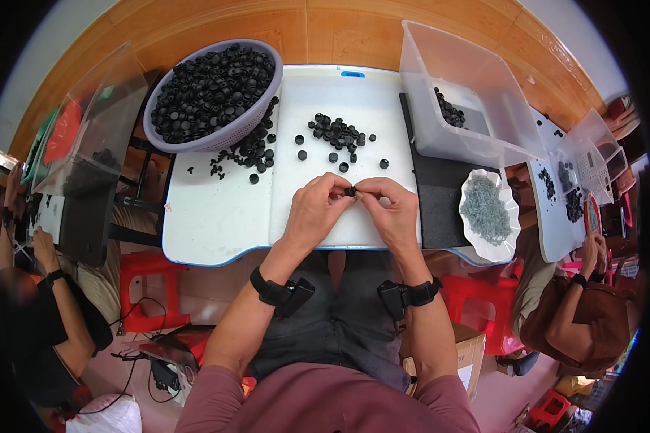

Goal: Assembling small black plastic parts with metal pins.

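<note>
Close to the near edge of the white table [224, 224], my left hand [310, 213] and my right hand [393, 213] meet fingertip to fingertip. Both pinch one small black cap-like part [350, 191] between thumbs and forefingers; the fingers hide much of it. Just beyond lies a loose heap of black caps [334, 131], with several single ones scattered around it. To the left, more caps and tiny black pieces [217, 169] spill beside a lavender plastic basket [256, 123] heaped with black caps.
A clear plastic bin [440, 141] holding some black caps stands at the back right on a dark mat [440, 216]. A white scalloped dish [509, 249] carries small translucent pieces [487, 209]. People work at tables on both sides; red stools [148, 270] and a cardboard box [469, 346] are below.
</note>
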`<state>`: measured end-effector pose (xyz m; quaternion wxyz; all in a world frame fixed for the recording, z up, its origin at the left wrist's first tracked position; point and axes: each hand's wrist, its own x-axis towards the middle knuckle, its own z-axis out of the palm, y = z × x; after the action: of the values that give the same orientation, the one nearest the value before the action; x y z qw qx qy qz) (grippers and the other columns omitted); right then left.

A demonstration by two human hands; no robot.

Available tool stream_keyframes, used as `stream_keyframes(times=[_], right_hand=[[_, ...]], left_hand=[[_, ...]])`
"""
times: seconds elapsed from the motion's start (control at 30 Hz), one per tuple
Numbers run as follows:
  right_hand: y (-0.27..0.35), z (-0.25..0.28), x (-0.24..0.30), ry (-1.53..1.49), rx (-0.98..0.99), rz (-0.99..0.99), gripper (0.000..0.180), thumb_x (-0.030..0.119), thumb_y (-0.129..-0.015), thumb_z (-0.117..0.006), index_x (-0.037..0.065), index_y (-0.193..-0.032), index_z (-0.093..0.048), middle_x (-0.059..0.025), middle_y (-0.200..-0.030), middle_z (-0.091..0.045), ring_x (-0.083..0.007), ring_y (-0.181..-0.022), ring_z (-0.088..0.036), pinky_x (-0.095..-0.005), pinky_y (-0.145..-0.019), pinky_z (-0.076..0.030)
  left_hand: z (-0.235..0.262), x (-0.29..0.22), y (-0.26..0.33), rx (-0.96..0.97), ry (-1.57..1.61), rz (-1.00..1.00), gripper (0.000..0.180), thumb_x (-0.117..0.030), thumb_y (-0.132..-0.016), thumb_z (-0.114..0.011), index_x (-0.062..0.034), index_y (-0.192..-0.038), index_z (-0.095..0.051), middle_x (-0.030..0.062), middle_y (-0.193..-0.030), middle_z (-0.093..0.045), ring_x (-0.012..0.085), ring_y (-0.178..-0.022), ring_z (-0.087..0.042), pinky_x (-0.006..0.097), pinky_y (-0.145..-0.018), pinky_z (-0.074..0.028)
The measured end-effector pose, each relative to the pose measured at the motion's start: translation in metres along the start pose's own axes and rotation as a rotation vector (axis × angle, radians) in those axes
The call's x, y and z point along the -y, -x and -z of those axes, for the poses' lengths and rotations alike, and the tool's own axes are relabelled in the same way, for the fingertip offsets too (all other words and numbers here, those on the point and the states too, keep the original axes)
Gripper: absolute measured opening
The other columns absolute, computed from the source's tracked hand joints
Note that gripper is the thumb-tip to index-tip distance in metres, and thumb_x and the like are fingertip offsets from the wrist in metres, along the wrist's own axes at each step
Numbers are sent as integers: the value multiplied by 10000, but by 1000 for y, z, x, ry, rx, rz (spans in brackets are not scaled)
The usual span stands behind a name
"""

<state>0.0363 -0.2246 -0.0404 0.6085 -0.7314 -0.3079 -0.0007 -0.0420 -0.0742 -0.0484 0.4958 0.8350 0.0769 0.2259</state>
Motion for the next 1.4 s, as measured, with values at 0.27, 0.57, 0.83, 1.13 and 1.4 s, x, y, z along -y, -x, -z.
stream_keyframes(times=[0.27, 0.57, 0.83, 1.13, 1.4], right_hand=[[0, -2, 5, 122, 7, 98, 107, -52, -829, -722, 12, -911, -748, -101, -877, -748, -202, -757, -722, -300, -676, -565], [4, -3, 1, 346, 33, 377, 153, -28, -804, -740, 51, -935, -722, -81, -874, -731, -265, -745, -687, -356, -670, -550], [5, -4, 2, 367, 19, 468, 227, -27, -810, -736, 54, -1021, -704, -84, -885, -722, -270, -715, -667, -370, -663, -538], [4, 1, 1, -34, 31, 22, 219, -17, -877, -719, 10, -1093, -691, -99, -922, -769, -163, -821, -742, -277, -733, -570], [-1, 1, -5, -56, 64, -187, 103, 41, -860, -757, -7, -951, -763, -67, -813, -756, -95, -689, -660, -247, -632, -513]], left_hand=[[1, 1, 0, -5, 5, 24, 214, -64, -833, -803, 1, -1007, -696, 105, -875, -773, 162, -788, -751, 272, -718, -586], [5, 0, -3, 39, 31, 85, 265, -54, -833, -761, 4, -1086, -707, 123, -875, -771, 192, -769, -753, 294, -719, -594], [20, 0, -7, 195, 313, 253, 371, -69, -886, -737, 18, -1244, -697, 129, -1004, -783, 134, -885, -727, 267, -828, -570], [16, -6, -6, 207, 328, 279, 282, -71, -914, -757, 52, -1164, -717, 114, -1056, -765, 148, -968, -715, 271, -871, -566], [13, -8, -3, 177, 208, 243, 283, -72, -897, -765, 34, -1156, -726, 112, -1043, -768, 150, -953, -718, 279, -860, -569]])
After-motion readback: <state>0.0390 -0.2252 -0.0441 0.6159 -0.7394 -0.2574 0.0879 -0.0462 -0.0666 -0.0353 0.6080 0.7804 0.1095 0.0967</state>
